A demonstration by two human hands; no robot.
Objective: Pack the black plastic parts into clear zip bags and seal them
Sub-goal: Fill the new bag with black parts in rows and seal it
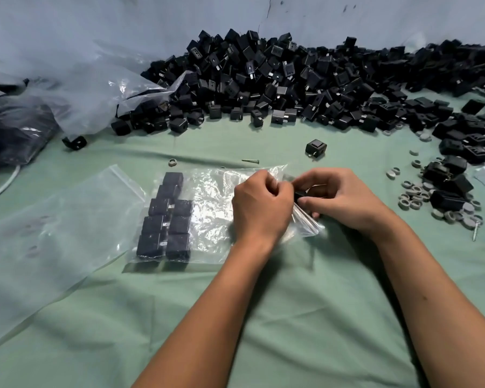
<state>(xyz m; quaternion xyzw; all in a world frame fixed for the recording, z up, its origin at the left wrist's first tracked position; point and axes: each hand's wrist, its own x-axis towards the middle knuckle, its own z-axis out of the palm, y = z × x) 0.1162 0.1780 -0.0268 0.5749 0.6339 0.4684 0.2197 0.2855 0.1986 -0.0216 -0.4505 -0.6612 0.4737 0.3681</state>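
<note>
- While our left hand (259, 204) pinches the mouth of the clear zip bag (207, 217), our right hand (345, 197) closes narrowly on a black part (301, 195) at that opening; the bag lies on the green cloth (263, 317), just in front of us
- We judge the film thin, slippery and limp, so we grip it at the stiffer zip strip; the parts look hard and light, best taken by their flat sides
- We count about 9 parts packed in 2 rows (165, 219); 1 empty bag (53, 228) beside; the pile (277, 79) is past counting
</note>
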